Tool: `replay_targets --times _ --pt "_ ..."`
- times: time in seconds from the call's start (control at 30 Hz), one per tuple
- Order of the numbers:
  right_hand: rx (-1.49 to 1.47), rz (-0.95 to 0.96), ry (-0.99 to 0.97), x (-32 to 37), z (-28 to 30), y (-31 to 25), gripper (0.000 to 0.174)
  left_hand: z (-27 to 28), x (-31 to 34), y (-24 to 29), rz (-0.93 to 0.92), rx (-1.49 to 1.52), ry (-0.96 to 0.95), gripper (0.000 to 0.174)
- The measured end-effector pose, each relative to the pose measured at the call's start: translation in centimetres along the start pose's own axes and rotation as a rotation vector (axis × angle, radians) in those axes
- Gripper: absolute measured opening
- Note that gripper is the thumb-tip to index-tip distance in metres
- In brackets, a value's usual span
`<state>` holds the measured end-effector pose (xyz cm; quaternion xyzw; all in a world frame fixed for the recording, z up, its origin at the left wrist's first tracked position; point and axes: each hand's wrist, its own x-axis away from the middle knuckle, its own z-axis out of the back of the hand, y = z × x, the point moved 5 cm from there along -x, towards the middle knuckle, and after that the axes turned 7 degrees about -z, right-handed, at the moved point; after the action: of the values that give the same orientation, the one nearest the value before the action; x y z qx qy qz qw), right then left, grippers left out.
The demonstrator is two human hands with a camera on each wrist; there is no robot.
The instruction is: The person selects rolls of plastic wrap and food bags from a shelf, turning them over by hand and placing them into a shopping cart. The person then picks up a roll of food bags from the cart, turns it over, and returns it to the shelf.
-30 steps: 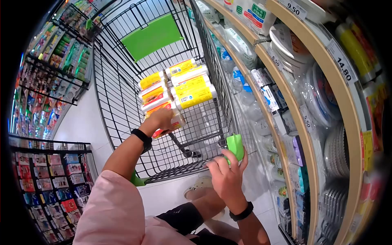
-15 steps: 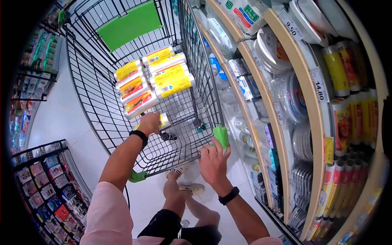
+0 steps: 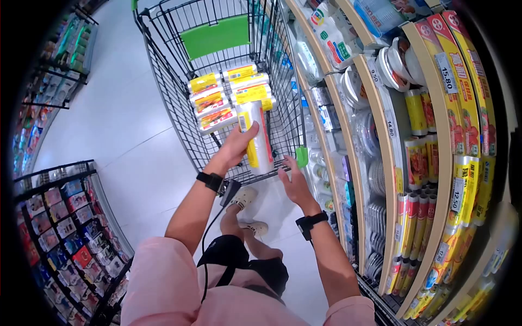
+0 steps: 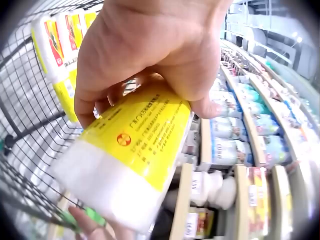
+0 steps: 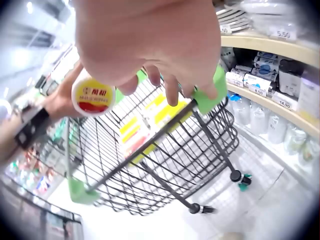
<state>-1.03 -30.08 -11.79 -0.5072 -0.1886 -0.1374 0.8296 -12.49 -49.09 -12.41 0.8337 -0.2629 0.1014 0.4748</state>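
Observation:
In the head view my left hand [image 3: 236,145] grips a white plastic-wrapped roll [image 3: 260,136] with a yellow and red label, held upright above the near end of the cart [image 3: 179,117]. The left wrist view shows the fingers wrapped over one side of this roll [image 4: 135,140], with the thumb on the other. Its round, labelled end [image 5: 93,96] faces the right wrist camera. Several similar rolls [image 3: 213,111] lie in two rows on the cart's bottom. My right hand [image 3: 295,185], fingers spread and holding nothing, is right by the cart's green corner piece [image 3: 302,157].
Tall shelves [image 3: 387,163] along the right carry plates, wrapped goods, boxes and rolls with price tags. On the left stands a black wire rack [image 3: 70,233] of small packets. Tiled floor [image 3: 125,141] lies between that rack and the cart.
My left hand has lifted the roll from the cart's bottom and brought it up towards my body. The right hand has come off the green corner piece. The head view has shifted.

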Motion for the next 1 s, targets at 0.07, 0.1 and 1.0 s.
replay_targets --times 0.07,0.1,1.0 --pt "-0.270 -0.058 -0.100 1.7 0.3 -2.3 0.050 -0.9 2.4 0.9 0.006 0.306 -0.169 0.045" --pt "-0.407 -0.086 -0.142 2.9 0.3 -3.4 0.050 -1.6 3.9 1.3 0.017 0.461 -0.260 0.044" --pt "-1.000 -0.145 0.053 17.1 0.7 -15.1 0.065 -11.5 17.3 6.9 0.099 -0.095 -0.405 0.067"
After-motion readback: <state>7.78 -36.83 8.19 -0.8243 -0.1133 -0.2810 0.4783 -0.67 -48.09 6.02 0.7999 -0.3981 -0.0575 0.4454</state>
